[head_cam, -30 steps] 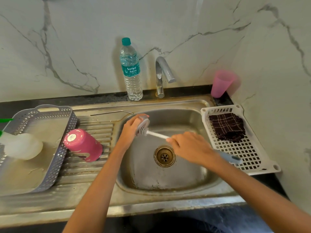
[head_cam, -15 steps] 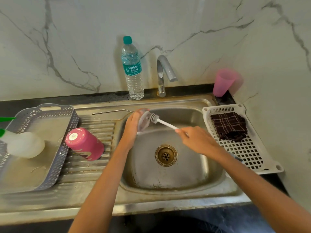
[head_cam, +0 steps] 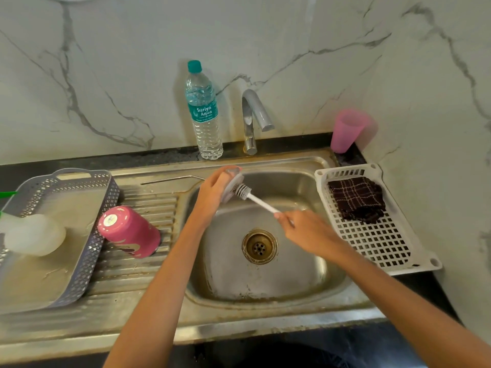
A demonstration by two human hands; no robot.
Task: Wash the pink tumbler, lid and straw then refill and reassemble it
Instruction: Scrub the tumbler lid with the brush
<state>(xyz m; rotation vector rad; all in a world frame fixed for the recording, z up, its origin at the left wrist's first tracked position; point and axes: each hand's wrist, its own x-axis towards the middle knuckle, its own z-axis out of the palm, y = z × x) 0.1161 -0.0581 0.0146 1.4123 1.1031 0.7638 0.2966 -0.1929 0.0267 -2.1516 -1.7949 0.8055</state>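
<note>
My left hand (head_cam: 212,189) grips the clear round lid (head_cam: 231,187) over the back left of the sink basin (head_cam: 265,277). My right hand (head_cam: 305,232) holds the white handle of a small bottle brush (head_cam: 248,195), whose bristle head presses against the lid's face. The pink tumbler (head_cam: 130,231) stands upside down on the ribbed drainboard to the left of the basin. A thin metal straw (head_cam: 170,179) lies along the back of the drainboard.
A water bottle (head_cam: 204,112) and the tap (head_cam: 252,120) stand behind the sink. A pink cup (head_cam: 348,130) is at the back right. A white rack (head_cam: 377,235) holds a dark cloth (head_cam: 356,199). At the left, a grey tray (head_cam: 87,251) holds a soap dispenser (head_cam: 32,235).
Both hands rose toward the back of the basin with the lid and brush. The brush head shifted over the lid's face and my right hand slid back along the handle.
</note>
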